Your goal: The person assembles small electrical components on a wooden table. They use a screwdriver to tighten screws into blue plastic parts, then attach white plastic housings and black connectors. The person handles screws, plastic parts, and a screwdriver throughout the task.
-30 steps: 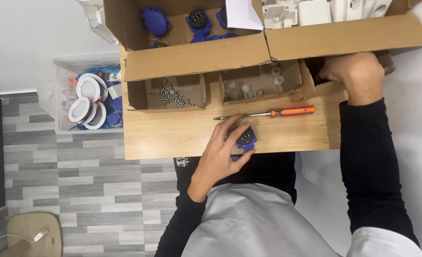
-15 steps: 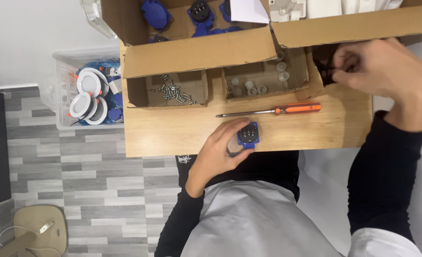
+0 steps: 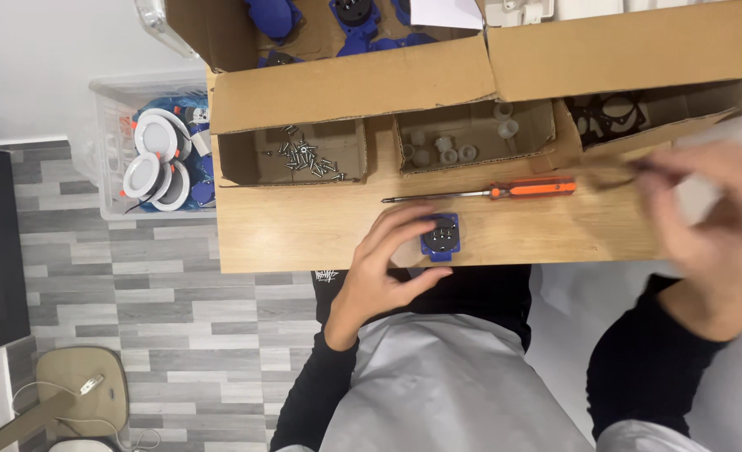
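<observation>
Setting: grey wood-pattern plank floor (image 3: 120, 301) and white wall, seen from above; a light wooden bench (image 3: 321, 230) runs across the middle of the view.

On the bench, far side: a large open brown cardboard box (image 3: 346, 84) holding blue plastic socket parts (image 3: 354, 12). In front of it, three small open cardboard trays side by side: the left tray (image 3: 237, 159) with loose small metal screws (image 3: 304, 159); the middle tray (image 3: 480, 113) with small translucent plastic caps (image 3: 446, 151); the right tray (image 3: 680, 105) with flat black gaskets (image 3: 609, 113).

Near edge of the bench: a screwdriver with orange handle and slim metal shaft (image 3: 488, 192), lying flat, tip pointing left, just beyond the blue square socket insert with dark round face (image 3: 440, 238).

Left hand (image 3: 383, 268): fingers curled around the blue socket insert, clamped on it and pressing it to the bench edge.

Right hand (image 3: 706, 222): blurred, raised over the bench's right end, fingers drawn together on a thin dark piece (image 3: 651, 167); what that piece is cannot be told.

Beside the bench, on the floor at left: a clear plastic bin (image 3: 107, 151) holding round white recessed lamp fittings (image 3: 158, 159).
</observation>
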